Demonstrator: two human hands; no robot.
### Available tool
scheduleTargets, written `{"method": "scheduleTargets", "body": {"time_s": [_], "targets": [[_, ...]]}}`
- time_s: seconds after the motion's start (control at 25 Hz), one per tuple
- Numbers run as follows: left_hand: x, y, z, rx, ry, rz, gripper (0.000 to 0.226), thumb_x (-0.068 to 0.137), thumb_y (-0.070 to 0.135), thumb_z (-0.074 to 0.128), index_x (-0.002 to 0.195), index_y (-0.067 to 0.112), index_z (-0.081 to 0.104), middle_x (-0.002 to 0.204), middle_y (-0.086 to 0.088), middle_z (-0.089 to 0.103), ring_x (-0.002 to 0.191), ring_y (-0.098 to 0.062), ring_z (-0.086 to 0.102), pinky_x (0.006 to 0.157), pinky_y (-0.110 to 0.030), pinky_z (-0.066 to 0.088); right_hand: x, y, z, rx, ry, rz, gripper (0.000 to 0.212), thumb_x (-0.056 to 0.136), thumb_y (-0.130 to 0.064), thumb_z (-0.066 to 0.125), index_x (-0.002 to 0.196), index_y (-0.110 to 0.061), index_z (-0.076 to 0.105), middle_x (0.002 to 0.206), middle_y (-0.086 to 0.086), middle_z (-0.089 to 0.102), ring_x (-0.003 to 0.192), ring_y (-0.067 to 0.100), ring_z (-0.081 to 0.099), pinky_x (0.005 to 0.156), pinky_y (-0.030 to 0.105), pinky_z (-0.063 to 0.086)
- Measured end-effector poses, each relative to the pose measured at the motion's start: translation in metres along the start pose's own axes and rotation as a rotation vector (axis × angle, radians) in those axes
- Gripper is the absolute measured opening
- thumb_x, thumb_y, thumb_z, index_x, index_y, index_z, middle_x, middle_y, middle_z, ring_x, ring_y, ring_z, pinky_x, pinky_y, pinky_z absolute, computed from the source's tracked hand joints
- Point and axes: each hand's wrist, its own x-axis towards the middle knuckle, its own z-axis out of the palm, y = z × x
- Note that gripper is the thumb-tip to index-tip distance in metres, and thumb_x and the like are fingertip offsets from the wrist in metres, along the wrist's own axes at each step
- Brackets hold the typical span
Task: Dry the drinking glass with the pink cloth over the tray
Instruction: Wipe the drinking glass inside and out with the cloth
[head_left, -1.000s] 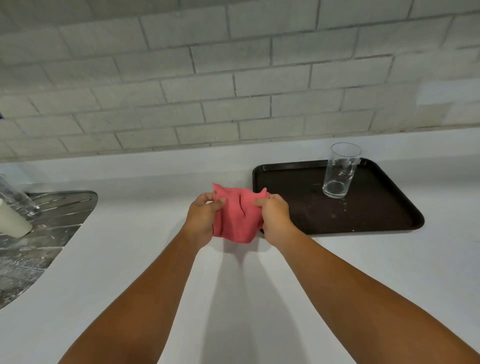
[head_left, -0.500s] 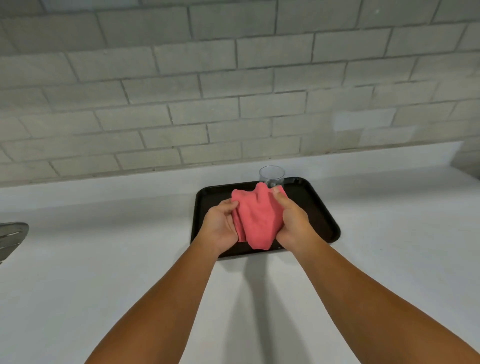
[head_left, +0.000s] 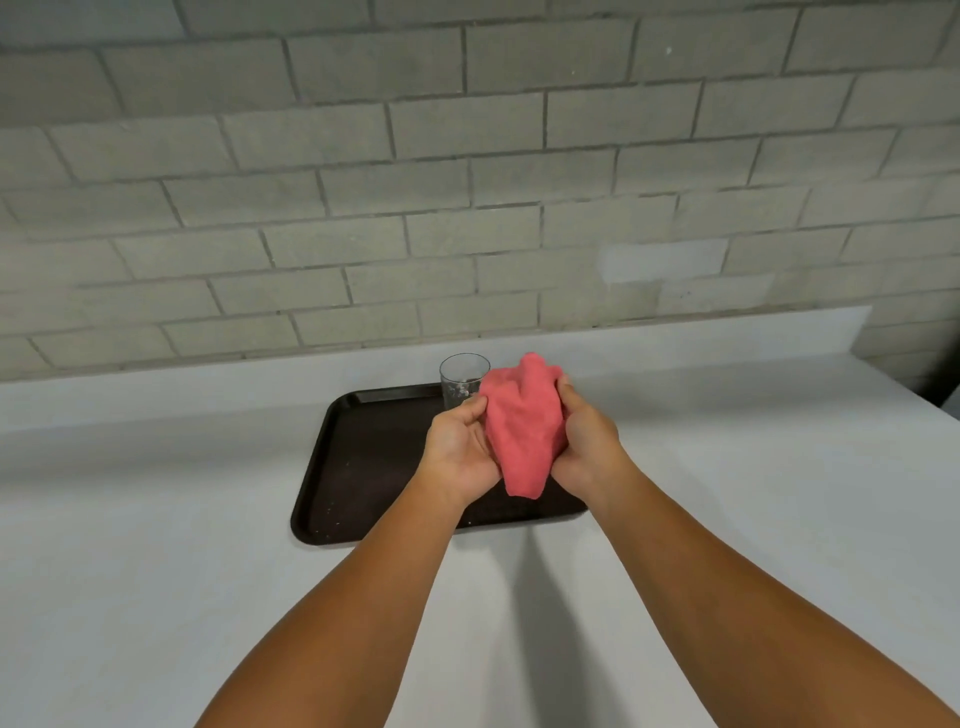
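Note:
A pink cloth (head_left: 524, 431) is bunched between both my hands, held above the dark brown tray (head_left: 358, 467). My left hand (head_left: 460, 449) grips its left side and my right hand (head_left: 587, 441) grips its right side. A clear drinking glass (head_left: 460, 379) stands upright at the back of the tray, just behind my left fingers and the cloth's top edge. Its lower part is hidden by my hand and the cloth. Neither hand holds the glass.
The tray lies on a white counter (head_left: 156, 545) that runs to a raised back ledge (head_left: 208, 384) under a grey brick wall (head_left: 467, 182). The counter's right end (head_left: 914, 395) drops off near a dark gap.
The view has swung right, so the sink has left the frame and the tray sits near the centre. My hands carried the cloth from the counter to above the tray, close to the glass.

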Motion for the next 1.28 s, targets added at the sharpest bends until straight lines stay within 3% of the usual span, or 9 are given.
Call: {"method": "scheduleTargets", "body": {"time_s": [0.12,0.28,0.48,0.64,0.76,0.84,1.0,1.12,1.28], "targets": [[0.006,-0.006,0.010,-0.030,-0.001,0.000,0.040,0.103,0.018,0.046,0.139,0.005,0.058,0.125,-0.015,0.067,0.131,-0.031,0.058,0.112,-0.048,0.043,0.005,-0.002,-0.002,-0.080,0.017,-0.032,0.041,0.087,-0.048,0.065,0.106,-0.012,0.074,0.101,0.011,0.077,0.094,0.029,0.073,0.083,0.042,0.058],[0.009,-0.009,0.021,0.065,0.032,0.042,0.018,0.101,0.013,0.052,0.108,0.008,0.068,0.100,-0.015,0.075,0.096,-0.030,0.070,0.083,-0.046,0.057,0.011,0.004,-0.002,0.005,-0.099,0.020,0.056,0.087,-0.059,0.057,0.108,-0.010,0.075,0.109,0.015,0.075,0.102,0.030,0.072,0.095,0.044,0.053],[0.026,-0.007,0.012,0.164,0.182,0.087,0.031,0.093,0.012,0.067,0.122,0.004,0.071,0.124,-0.020,0.071,0.118,-0.037,0.066,0.094,-0.049,0.056,0.013,0.008,-0.003,-0.050,-0.164,0.008,0.050,0.092,-0.053,0.054,0.116,-0.012,0.071,0.114,0.012,0.074,0.109,0.026,0.069,0.099,0.043,0.051],[0.034,-0.008,-0.002,0.291,0.206,0.116,0.018,0.093,0.008,0.067,0.108,0.003,0.074,0.105,-0.021,0.076,0.096,-0.032,0.071,0.099,-0.049,0.054,0.016,0.019,0.004,-0.184,-0.097,-0.077,0.034,0.093,-0.036,0.063,0.121,-0.018,0.060,0.113,0.012,0.072,0.101,0.024,0.071,0.081,0.037,0.058],[0.043,-0.007,-0.016,0.368,0.286,0.172,0.033,0.090,0.004,0.068,0.122,-0.004,0.065,0.102,-0.023,0.073,0.082,-0.027,0.069,0.077,-0.042,0.061,0.018,0.025,0.009,-0.243,-0.042,-0.114,0.030,0.093,-0.031,0.064,0.120,-0.021,0.056,0.110,0.009,0.069,0.095,0.021,0.070,0.069,0.032,0.057],[0.044,-0.003,-0.021,0.383,0.307,0.184,0.028,0.091,0.002,0.065,0.118,-0.003,0.066,0.090,-0.016,0.070,0.076,-0.024,0.067,0.070,-0.038,0.058,0.023,0.030,0.013,-0.265,-0.017,-0.127,0.030,0.093,-0.031,0.064,0.120,-0.021,0.055,0.110,0.008,0.068,0.096,0.022,0.069,0.073,0.034,0.057],[0.044,0.007,-0.029,0.390,0.322,0.175,0.007,0.093,0.002,0.062,0.091,0.006,0.068,0.081,-0.009,0.068,0.073,-0.020,0.062,0.075,-0.037,0.056,0.034,0.039,0.021,-0.277,-0.008,-0.117,0.033,0.092,-0.032,0.066,0.121,-0.019,0.055,0.112,0.009,0.068,0.097,0.024,0.069,0.078,0.039,0.058],[0.047,0.016,-0.034,0.340,0.313,0.183,0.008,0.094,0.000,0.062,0.094,0.007,0.066,0.082,-0.008,0.068,0.069,-0.017,0.061,0.066,-0.033,0.055,0.040,0.041,0.026,-0.246,0.023,-0.107,0.034,0.090,-0.032,0.067,0.119,-0.017,0.055,0.110,0.009,0.069,0.095,0.024,0.070,0.073,0.037,0.057],[0.051,0.024,-0.040,0.284,0.348,0.211,0.012,0.094,-0.003,0.060,0.096,0.008,0.064,0.087,-0.009,0.066,0.079,-0.021,0.061,0.078,-0.037,0.056,0.053,0.046,0.027,-0.282,0.103,-0.079,0.032,0.091,-0.031,0.067,0.116,-0.016,0.056,0.109,0.009,0.070,0.095,0.026,0.070,0.084,0.044,0.058]]}}
